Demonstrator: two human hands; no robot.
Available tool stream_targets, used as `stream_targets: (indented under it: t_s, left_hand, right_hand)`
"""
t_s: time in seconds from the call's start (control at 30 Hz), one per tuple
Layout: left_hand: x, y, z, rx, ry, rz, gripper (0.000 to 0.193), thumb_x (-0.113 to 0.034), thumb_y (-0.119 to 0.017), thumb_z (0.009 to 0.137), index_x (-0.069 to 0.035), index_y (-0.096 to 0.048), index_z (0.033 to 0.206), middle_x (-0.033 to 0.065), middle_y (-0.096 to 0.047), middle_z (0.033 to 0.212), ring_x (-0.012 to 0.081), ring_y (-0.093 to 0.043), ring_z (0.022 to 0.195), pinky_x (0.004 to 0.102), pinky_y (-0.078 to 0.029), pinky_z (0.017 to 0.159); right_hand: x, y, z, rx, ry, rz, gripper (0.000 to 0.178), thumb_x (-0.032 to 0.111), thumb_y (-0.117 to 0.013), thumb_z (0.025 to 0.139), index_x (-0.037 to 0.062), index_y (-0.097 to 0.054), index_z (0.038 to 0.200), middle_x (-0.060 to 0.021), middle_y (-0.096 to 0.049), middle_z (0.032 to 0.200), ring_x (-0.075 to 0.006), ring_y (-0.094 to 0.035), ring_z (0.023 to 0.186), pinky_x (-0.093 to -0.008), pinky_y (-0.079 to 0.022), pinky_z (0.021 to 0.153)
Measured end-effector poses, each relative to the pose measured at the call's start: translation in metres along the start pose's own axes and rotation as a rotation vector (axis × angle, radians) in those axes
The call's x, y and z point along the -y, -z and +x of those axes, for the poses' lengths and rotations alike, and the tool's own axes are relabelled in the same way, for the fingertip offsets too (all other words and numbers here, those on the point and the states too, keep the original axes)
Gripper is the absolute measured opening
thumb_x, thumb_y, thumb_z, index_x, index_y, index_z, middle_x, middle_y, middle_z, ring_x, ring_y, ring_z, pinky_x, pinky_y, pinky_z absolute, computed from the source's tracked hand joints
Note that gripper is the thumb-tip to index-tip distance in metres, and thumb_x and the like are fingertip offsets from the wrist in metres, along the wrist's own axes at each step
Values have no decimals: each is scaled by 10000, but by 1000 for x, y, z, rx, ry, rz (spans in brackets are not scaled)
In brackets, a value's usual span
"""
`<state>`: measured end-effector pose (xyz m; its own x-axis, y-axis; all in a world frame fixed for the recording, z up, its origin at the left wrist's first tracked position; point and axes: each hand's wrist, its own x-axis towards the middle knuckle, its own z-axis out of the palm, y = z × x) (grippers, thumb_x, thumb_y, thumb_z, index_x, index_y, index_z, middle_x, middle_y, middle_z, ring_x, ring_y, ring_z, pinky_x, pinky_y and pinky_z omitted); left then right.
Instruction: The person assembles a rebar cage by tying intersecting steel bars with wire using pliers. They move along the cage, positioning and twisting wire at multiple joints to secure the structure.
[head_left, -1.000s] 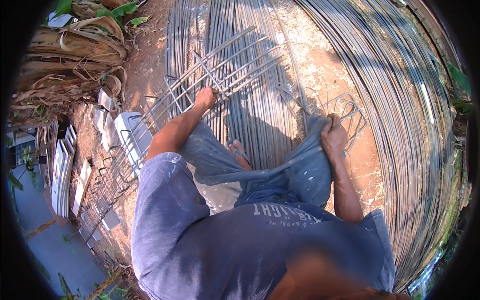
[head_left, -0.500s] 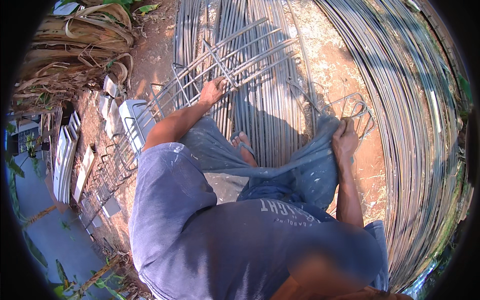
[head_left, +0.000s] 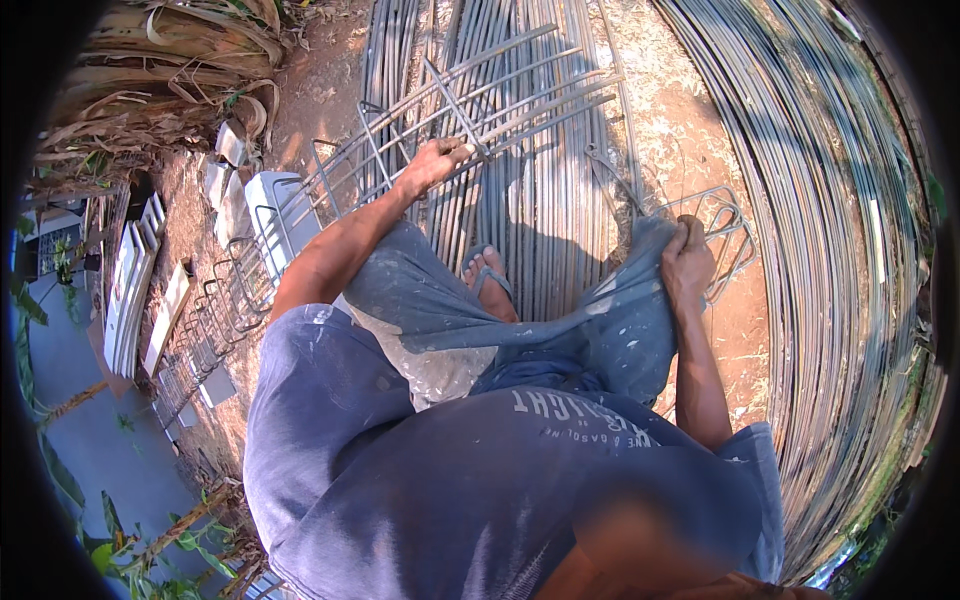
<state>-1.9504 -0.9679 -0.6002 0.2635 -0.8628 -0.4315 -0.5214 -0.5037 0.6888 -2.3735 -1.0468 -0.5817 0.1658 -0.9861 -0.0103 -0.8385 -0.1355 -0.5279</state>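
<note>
A long rebar cage (head_left: 385, 168), made of straight rods with square stirrups round them, slants across from lower left to upper middle. My left hand (head_left: 435, 165) is closed round one of its near rods, next to a stirrup close to the cage's upper end. By my right knee, my right hand (head_left: 688, 268) has its fingers curled together, with trouser cloth touching them. What it grips is hidden. Just beyond the right hand lie several loose bent stirrups (head_left: 735, 235). A thin rod with a looped end (head_left: 592, 152) lies ahead of the knee.
Straight steel bars (head_left: 545, 200) lie bundled under the cage and my sandalled foot (head_left: 490, 280). A wide row of long bars (head_left: 830, 250) curves along the right. To the left are a white block (head_left: 275, 215), white panels (head_left: 130, 290) and dry leaves (head_left: 165, 90).
The view has shifted slightly, moving the cage a little to the right in the picture. My left hand stays on the cage rod, and my right hand stays by the knee, its fingers slightly turned.
</note>
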Motion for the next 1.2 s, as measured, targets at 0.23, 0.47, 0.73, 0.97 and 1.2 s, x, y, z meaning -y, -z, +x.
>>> stream_targets:
  t_s: [0.23, 0.47, 0.73, 0.97, 1.2]
  left_hand:
    - [-28, -5, 31, 84, 374, 249, 826, -737, -362, 837, -6, -664, 1074, 215, -643, 875, 299, -611, 960, 448, -441, 860]
    - [-41, -7, 14, 88, 306, 282, 833, -710, -322, 871, 43, -659, 987, 248, -648, 982, 371, -610, 981, 446, -446, 905]
    - [-1, -7, 20, -17, 183, 145, 593, -560, -563, 848, -10, -678, 1037, 242, -654, 1020, 346, -621, 1002, 411, -453, 924]
    - [-29, -12, 15, -96, 245, 67, 467, -428, -517, 873, -16, -667, 1032, 249, -657, 931, 363, -629, 941, 410, -457, 879]
    - [-23, -18, 20, -204, 384, -457, 434, -392, -544, 837, 24, -661, 883, 96, -630, 801, 199, -522, 664, 336, -405, 625]
  right_hand:
    - [13, -5, 24, 248, 93, -183, 273, 183, -464, 877, 111, -567, 1120, -196, -658, 777, -383, -639, 702, -496, -487, 629]
    - [54, -61, 45, 496, 214, -79, 307, 49, -506, 759, 9, -626, 1039, -253, -650, 850, -370, -647, 815, -441, -511, 711]
    - [132, -188, 47, 635, -226, 1023, 343, 11, -560, 813, 32, -622, 1150, -39, -580, 724, -87, -464, 507, -223, -370, 411]
    - [174, -231, 60, 615, -407, 1059, 270, 6, -536, 791, 47, -707, 995, -47, -630, 755, -96, -484, 558, -272, -386, 491]
    - [178, -254, 62, 516, -301, 1051, 176, 35, -569, 814, 43, -715, 912, -28, -620, 725, -112, -480, 522, -284, -372, 463]
